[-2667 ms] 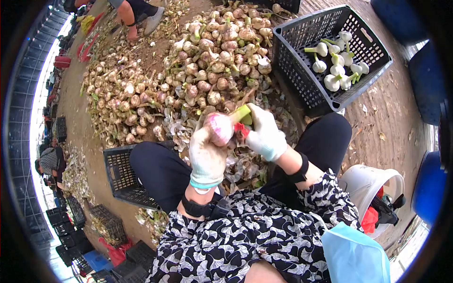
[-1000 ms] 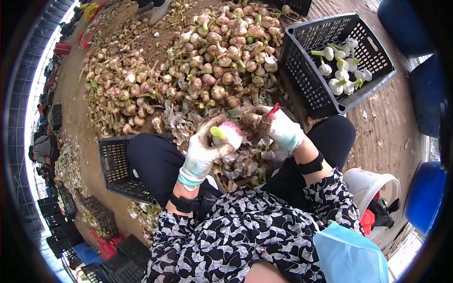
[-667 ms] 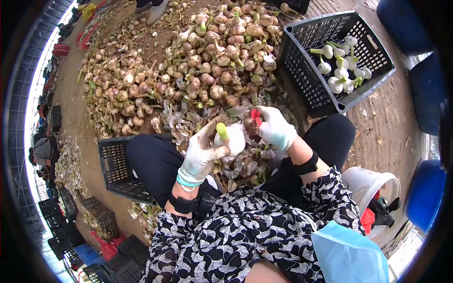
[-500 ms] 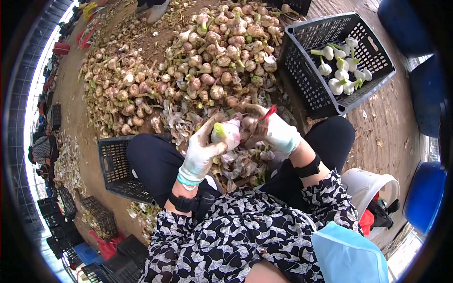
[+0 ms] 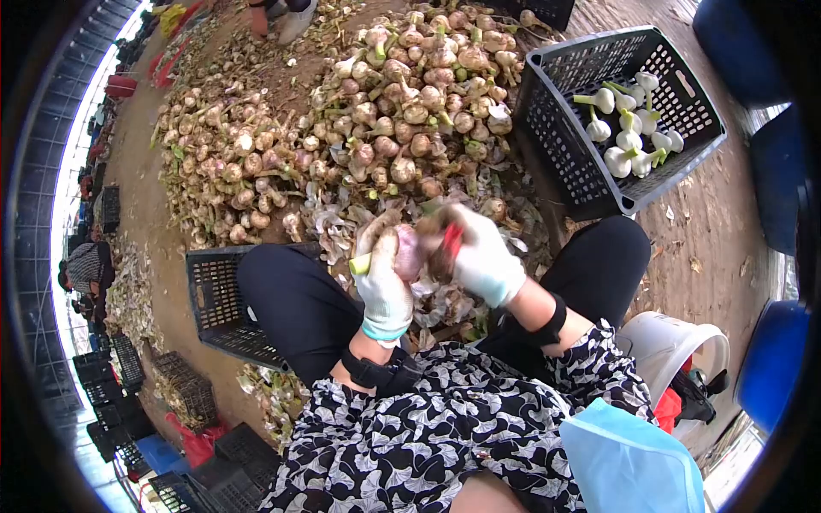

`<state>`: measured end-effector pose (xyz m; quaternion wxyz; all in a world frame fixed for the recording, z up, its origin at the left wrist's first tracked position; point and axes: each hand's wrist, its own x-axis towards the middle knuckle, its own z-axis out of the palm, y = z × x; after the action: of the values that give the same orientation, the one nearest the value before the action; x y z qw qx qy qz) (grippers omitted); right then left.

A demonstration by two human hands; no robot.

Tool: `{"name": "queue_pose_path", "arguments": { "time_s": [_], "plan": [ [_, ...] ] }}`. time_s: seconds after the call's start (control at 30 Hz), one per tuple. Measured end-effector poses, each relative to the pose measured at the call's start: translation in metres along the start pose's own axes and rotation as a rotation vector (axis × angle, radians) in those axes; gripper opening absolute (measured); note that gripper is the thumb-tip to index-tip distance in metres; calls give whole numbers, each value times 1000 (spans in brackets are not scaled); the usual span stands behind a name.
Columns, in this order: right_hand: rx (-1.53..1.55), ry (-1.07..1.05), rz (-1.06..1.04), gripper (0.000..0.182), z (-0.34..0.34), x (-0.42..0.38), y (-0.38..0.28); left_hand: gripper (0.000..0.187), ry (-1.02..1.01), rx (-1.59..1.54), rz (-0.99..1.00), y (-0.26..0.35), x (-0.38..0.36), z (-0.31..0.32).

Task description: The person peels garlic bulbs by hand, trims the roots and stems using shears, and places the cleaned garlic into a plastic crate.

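My left hand (image 5: 383, 282), in a soiled white glove, grips a garlic bulb (image 5: 410, 253) with purplish skin. Its cut green stem (image 5: 360, 264) points out to the left past the thumb. Close against the bulb's right side is my right hand (image 5: 487, 263), also gloved and smeared by motion, its fingers curled round a small red object (image 5: 452, 239) whose kind I cannot make out. Papery garlic skins (image 5: 445, 303) lie on the ground beneath both hands.
A large heap of unpeeled garlic (image 5: 402, 111) lies ahead. At the right, a black crate (image 5: 569, 141) contains several clean white bulbs (image 5: 629, 137). Another black crate (image 5: 224, 295) is beside my left knee. A white bucket (image 5: 663, 346) stands near my right hip; a person (image 5: 88, 269) is at far left.
My left hand has turned, so the stem now points left and the bulb's purplish side faces right. My right hand has shifted slightly left and lower over the bulb, and is blurred.
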<state>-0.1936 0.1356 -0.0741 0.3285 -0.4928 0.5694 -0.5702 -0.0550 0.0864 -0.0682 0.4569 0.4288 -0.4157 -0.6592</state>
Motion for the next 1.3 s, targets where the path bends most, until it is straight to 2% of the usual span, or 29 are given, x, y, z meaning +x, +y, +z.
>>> {"name": "queue_pose_path", "arguments": {
  "time_s": [0.03,0.1,0.13,0.17,0.23,0.3,0.37,0.43,0.47,0.5,0.57,0.6,0.63,0.67,0.7,0.73,0.77,0.83,0.87,0.9,0.97,1.0,1.03,1.07,1.1,1.17,1.2,1.23,1.3],
  "plan": [
    [161,29,329,18,-6,4,0,29,-64,-41,23,1,0,-1],
    [573,-56,443,23,-14,4,22,29,-118,-17,13,8,-2,6],
    [620,-137,640,31,-22,7,-17,28,-171,6,4,11,-1,9],
    [351,-277,186,32,-18,-2,10,28,-172,5,6,11,0,10],
    [293,-12,275,27,-6,1,-9,30,-241,-8,-58,13,2,13],
    [174,-48,210,24,-10,-1,-3,34,-130,247,-79,20,-4,19],
    [50,-79,136,21,-14,4,3,32,-160,44,-322,-2,2,-3],
    [520,31,355,24,-16,6,9,31,-179,-185,-288,-4,7,2],
    [612,87,532,22,-30,11,10,28,-78,-466,-411,-1,7,-1],
    [686,157,575,23,-31,19,15,25,-117,-499,-447,7,7,-2],
    [639,-11,633,27,-29,5,9,21,-16,-534,-384,12,13,5],
    [836,-52,657,34,-26,3,-2,21,-13,-540,-381,12,15,3],
    [867,-48,678,34,-19,6,23,20,-113,-522,-444,10,17,-2],
    [334,-111,275,34,-19,7,30,18,-211,-499,-512,7,18,-7],
    [-195,-163,-128,34,-18,5,35,18,-157,-469,-562,-2,22,-10],
    [565,-114,246,26,-2,6,33,20,-87,-560,-599,-9,26,-15],
    [562,-103,249,26,-6,7,32,22,-21,-654,-635,-14,31,-19],
    [427,200,508,17,-26,17,34,24,-68,-803,-706,5,29,-10],
    [420,192,536,12,-33,16,59,25,-48,-686,-764,-1,36,-24],
    [420,196,540,12,-30,15,54,28,-82,-628,-755,2,36,-30],
    [411,-106,476,27,-20,11,31,22,-170,-611,-865,1,43,-32],
    [404,-253,446,36,-13,7,20,23,-134,-510,-848,-4,42,-32],
    [-22,-92,-147,40,-1,5,9,23,-96,-406,-832,-10,38,-33],
    [-69,-81,-202,36,8,5,14,25,-27,-154,-628,-26,32,-42],
    [-118,-68,-257,31,14,3,20,26,77,-394,-895,-3,32,-25],
    [-225,-70,-94,19,15,-3,17,26,68,-403,-933,2,37,-29],
    [-122,-69,-111,16,20,-4,13,28,95,-367,-861,-13,43,-44],
    [-177,-114,-106,18,26,-11,14,31,-78,-439,-846,-13,49,-50],
    [-92,-337,39,19,36,-21,10,34,71,-409,-785,-7,52,-49]
  ]
}}
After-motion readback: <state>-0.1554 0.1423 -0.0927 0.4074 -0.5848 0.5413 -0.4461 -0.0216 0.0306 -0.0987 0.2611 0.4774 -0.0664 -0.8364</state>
